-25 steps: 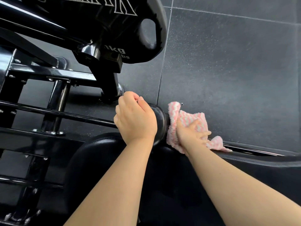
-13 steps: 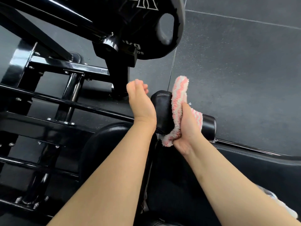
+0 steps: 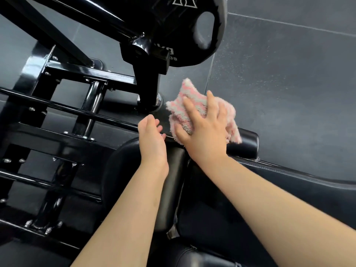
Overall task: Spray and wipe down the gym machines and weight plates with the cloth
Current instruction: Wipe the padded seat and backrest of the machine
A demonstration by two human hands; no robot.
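A pink and white fluffy cloth (image 3: 185,97) lies over the top of a black padded roller (image 3: 248,143) on the gym machine. My right hand (image 3: 204,130) presses flat on the cloth with its fingers spread. My left hand (image 3: 152,139) hovers just left of the roller, fingers straight and relaxed, holding nothing. Above them a black weight plate (image 3: 192,27) with a grip hole hangs on the machine's arm. No spray bottle is in view.
The black steel frame (image 3: 81,74) with bars and bolts fills the left side. A black padded seat (image 3: 119,170) sits under my left forearm and another pad (image 3: 289,189) stretches to the right. Dark grey rubber floor tiles (image 3: 289,83) lie beyond.
My left hand let go of the roller's end and opened beside it. My right hand turned from gripping the cloth against the roller's side to pressing it flat on top.
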